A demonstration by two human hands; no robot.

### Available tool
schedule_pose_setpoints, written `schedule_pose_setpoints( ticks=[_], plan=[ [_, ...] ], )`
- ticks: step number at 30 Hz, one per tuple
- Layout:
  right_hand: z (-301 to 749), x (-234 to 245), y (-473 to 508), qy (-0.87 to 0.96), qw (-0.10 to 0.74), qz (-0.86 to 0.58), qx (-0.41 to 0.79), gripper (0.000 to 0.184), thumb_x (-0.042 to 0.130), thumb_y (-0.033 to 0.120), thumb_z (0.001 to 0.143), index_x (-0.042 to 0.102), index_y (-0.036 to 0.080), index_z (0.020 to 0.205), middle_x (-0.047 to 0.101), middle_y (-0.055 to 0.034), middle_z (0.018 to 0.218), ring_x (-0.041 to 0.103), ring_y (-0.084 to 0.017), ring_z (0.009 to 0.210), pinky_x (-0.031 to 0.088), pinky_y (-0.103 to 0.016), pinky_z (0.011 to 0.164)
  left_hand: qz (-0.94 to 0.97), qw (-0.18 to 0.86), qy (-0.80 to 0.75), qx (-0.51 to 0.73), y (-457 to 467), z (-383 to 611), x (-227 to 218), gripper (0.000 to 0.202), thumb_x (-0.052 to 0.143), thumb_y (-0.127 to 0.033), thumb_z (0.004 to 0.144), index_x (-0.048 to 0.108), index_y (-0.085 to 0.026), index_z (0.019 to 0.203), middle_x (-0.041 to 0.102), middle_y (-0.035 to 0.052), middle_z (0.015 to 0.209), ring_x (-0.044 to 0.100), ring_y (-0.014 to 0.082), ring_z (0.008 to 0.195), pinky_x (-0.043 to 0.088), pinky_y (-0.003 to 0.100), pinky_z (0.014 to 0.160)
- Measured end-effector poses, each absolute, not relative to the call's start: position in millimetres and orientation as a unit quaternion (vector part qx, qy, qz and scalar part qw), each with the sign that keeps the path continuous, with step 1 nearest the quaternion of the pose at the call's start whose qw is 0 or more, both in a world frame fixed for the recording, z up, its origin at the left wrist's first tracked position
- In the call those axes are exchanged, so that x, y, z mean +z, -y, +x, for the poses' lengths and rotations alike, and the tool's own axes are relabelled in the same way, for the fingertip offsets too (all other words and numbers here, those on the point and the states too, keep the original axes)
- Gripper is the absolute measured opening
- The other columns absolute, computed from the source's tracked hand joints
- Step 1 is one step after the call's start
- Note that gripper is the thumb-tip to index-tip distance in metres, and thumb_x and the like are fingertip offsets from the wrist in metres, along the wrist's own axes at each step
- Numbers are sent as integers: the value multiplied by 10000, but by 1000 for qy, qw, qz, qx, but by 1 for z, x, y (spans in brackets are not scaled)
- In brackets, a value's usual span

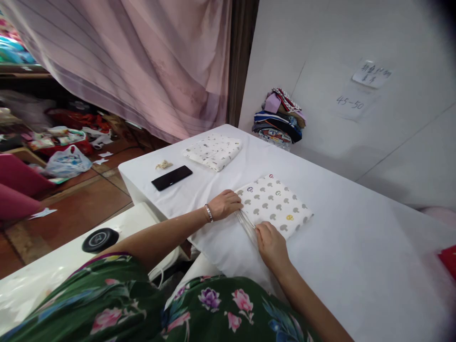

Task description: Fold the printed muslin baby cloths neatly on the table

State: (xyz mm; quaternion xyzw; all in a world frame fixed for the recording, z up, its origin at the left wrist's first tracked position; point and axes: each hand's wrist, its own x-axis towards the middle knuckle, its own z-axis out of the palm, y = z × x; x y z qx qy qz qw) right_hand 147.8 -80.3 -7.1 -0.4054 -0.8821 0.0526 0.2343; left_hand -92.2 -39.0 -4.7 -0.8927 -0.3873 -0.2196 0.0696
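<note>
2-handed, pinching the cloth (274,204), folded on the table (338,266) to the right of the phone (172,178), by its near edge: with the left hand (225,204), curled nearly closed, at its left end; with the right hand (271,242), likewise curled, farther right

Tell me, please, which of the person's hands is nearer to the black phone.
Left. The left hand is to the right of the phone, at the left corner of the mushroom-print cloth; the right hand is farther right, on the same cloth's near edge.
</note>
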Motion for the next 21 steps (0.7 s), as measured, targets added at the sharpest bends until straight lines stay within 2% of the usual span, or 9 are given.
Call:
schedule_pose_setpoints(
  ticks=[7, 14, 21],
  plan=[
    [143, -5, 79, 892, 175, -415, 17, 142, 437, 233, 872, 573, 196, 870, 555, -45, 804, 508, -169, 750, 348, -259, 612, -894, 56, 387, -220, 38, -92, -7, 254, 365, -208, 913, 610, -213, 982, 634, 59, 921, 542, 160, 922, 373, 353, 903],
    [146, -6, 77, 869, 232, -435, 53, 222, 354, 203, 903, 570, 188, 856, 565, -34, 790, 530, -141, 742, 359, -234, 624, -900, 44, 371, -224, 41, -89, -3, 234, 403, -257, 902, 592, -208, 1031, 628, 73, 982, 534, 179, 963, 378, 374, 912],
    [146, -8, 76, 869, 228, -436, 47, 220, 351, 209, 900, 564, 192, 847, 564, -29, 773, 535, -138, 720, 355, -231, 592, -903, 21, 359, -234, 41, -84, 1, 206, 440, -269, 886, 610, -224, 993, 631, 69, 942, 546, 175, 946, 396, 372, 903]
  ],
)
